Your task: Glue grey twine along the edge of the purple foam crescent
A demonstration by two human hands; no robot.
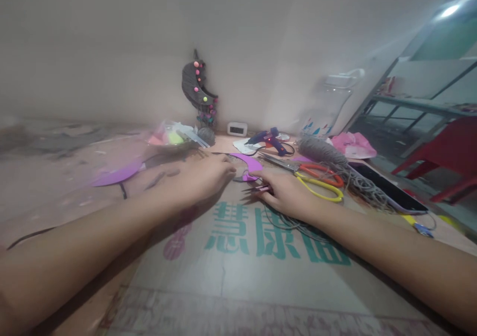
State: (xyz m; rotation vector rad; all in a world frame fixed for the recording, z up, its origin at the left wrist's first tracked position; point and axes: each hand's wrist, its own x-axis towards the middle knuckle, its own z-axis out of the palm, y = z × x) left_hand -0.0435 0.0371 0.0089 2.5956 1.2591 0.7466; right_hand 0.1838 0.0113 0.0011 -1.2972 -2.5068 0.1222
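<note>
Your right hand pinches small scissors, beside the purple piece. I can't tell if your left hand pinches anything.

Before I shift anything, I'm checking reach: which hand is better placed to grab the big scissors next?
Probably the right hand: it's nearer the big scissors, though it holds a pointed tool. The left hand is farther.
</note>
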